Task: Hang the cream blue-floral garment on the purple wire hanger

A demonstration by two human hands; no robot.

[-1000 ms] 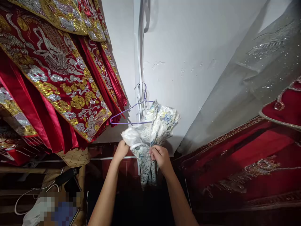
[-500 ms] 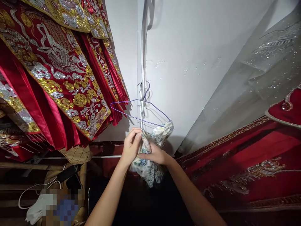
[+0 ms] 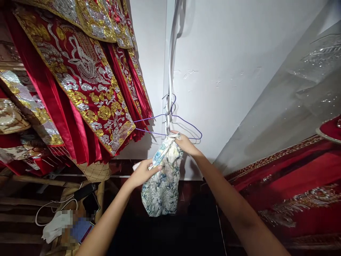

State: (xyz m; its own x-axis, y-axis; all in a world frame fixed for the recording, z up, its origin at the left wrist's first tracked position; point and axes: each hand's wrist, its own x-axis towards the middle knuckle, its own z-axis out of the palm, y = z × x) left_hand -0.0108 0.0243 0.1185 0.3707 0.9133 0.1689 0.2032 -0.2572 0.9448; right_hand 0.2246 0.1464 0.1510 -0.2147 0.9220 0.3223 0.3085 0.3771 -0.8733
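Both hands hold a floral garment (image 3: 162, 188) in white, blue and green, which hangs down between them in front of the wall. My left hand (image 3: 142, 172) is closed on its left edge, thumb on top of the fabric. Higher up, my right hand (image 3: 183, 142) grips the top of the garment close to the lower bar of a purple wire hanger (image 3: 190, 124); the fabric hides part of its fingers. The hanger hangs by its hook from a white strip (image 3: 170, 64) on the wall, and the garment is off its right end.
A red skirt (image 3: 106, 89) with gold and silver embroidery hangs at the left, overlapping the hanger's left end. Red embroidered cloth (image 3: 301, 185) and sheer sparkly fabric (image 3: 311, 92) line the right. A phone (image 3: 91, 204) and a white cable (image 3: 44, 206) lie at the lower left.
The garment has come off the hanger's right end and now hangs longer. My right hand has moved up to its top, while my left hand has gone down and left.
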